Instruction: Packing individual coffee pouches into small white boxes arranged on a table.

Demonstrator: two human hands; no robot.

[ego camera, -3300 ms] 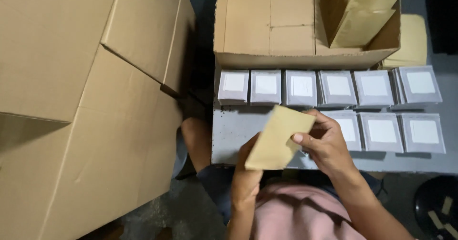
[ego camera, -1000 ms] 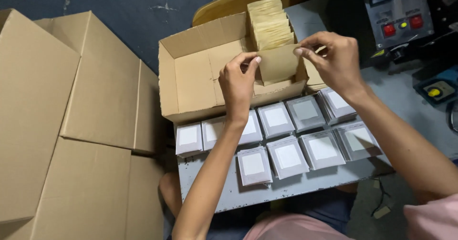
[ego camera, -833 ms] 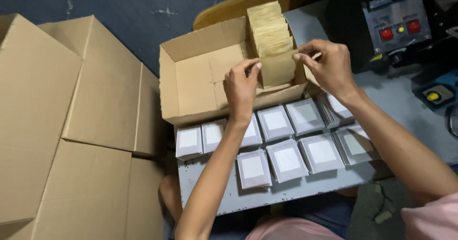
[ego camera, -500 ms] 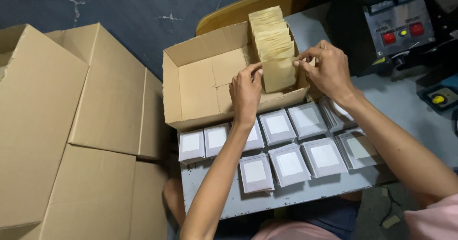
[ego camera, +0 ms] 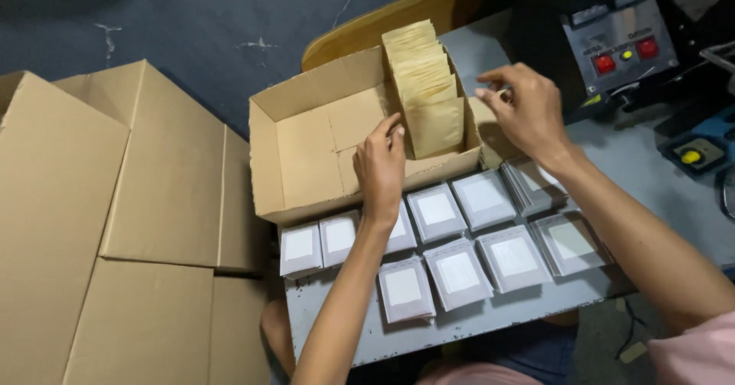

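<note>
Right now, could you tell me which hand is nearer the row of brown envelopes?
Left. The left hand touches the brown envelopes; the right hand hovers apart, just right.

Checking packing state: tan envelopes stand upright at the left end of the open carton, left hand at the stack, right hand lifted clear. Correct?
Not quite. The head view shows the tan envelopes standing upright at the right end of the open carton, not the left; the left part is bare. The rest holds: the left hand is at the stack, and the right hand is lifted clear, holding nothing.
</note>
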